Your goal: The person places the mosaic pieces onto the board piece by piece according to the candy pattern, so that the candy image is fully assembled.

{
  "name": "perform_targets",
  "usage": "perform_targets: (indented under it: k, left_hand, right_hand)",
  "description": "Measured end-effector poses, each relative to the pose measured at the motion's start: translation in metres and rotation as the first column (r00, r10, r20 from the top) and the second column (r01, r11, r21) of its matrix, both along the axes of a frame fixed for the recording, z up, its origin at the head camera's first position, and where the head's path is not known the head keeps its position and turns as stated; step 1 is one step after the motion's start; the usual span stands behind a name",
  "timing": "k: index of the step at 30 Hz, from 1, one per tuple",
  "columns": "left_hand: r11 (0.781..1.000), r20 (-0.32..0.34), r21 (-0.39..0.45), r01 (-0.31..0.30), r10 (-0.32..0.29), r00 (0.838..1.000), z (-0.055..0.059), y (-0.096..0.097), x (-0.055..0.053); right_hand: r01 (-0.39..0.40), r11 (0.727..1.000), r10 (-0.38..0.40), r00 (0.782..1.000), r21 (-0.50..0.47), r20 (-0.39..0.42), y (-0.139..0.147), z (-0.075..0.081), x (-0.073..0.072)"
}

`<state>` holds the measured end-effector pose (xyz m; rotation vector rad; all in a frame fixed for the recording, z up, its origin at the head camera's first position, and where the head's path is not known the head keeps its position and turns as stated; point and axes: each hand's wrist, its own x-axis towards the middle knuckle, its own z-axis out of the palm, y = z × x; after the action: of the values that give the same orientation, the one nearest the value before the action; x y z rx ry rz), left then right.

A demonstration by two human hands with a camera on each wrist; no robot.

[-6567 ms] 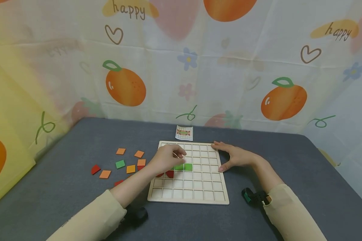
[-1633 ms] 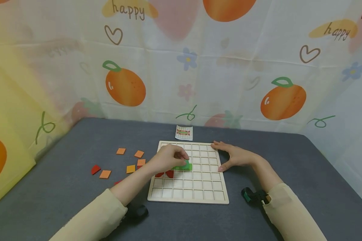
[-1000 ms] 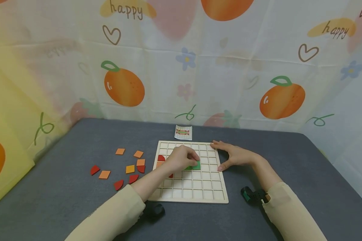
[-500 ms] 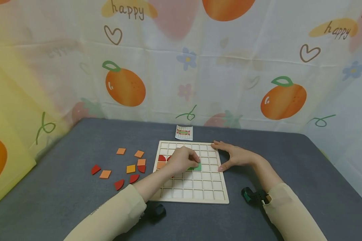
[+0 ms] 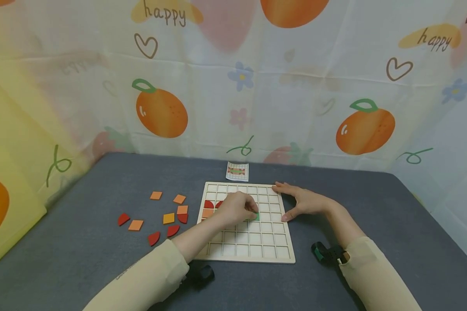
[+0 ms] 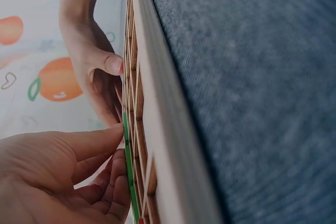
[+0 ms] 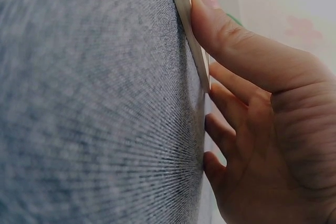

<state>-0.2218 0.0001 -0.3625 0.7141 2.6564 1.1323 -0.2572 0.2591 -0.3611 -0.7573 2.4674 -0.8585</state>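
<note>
My left hand (image 5: 235, 208) reaches over the pale gridded board (image 5: 257, 250), thumb and fingertips on a green square tile (image 5: 257, 217) in the middle rows. In the left wrist view, the thumb and curled fingers meet the row of green tiles (image 6: 126, 137), which lies low in the grid. The hand hides part of that row. Red quarter-round tiles (image 5: 208, 204) and an orange square tile (image 5: 207, 213) occupy cells at the board's left. My right hand (image 5: 305, 201) rests spread along the board's right edge, its thumb on the rim and its fingertips by the far corner.
Left of the board lie several loose tiles: orange squares (image 5: 135, 225), a yellow-orange square (image 5: 169, 218) and red quarter-rounds (image 5: 153, 238). A small printed pattern card (image 5: 237, 172) lies behind the board. A patterned cloth (image 5: 288, 103) hangs beyond the dark table (image 5: 358, 190).
The loose green tile left the table and came to the board in my left hand. That hand shifted right, then lowered slightly onto the green row. My right hand stayed at the board's edge.
</note>
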Motion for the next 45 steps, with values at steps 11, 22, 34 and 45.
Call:
perform_targets:
  k: [11,22,34,45]
  left_hand:
    - [0.999,0.03,-0.032,0.039,-0.038,0.999,0.013,-0.01,0.003]
    - [0.999,0.043,0.04,-0.011,0.01,0.999,0.031,-0.043,-0.002]
    - [0.991,0.044,0.032,-0.133,0.131,0.99,0.042,-0.106,-0.01]
    - [0.97,0.041,-0.02,-0.241,0.242,0.969,0.03,-0.167,-0.024]
  right_hand:
    - [-0.009,1.0,0.009,1.0,0.001,-0.004,0.0,-0.001,-0.001]
    - [-0.001,1.0,0.001,1.0,0.007,0.004,0.0,-0.002,0.0]
    - [-0.002,1.0,0.002,1.0,0.01,0.002,0.0,0.0,-0.001]
    - [-0.007,1.0,0.007,1.0,0.012,0.0,0.001,-0.001,-0.002]
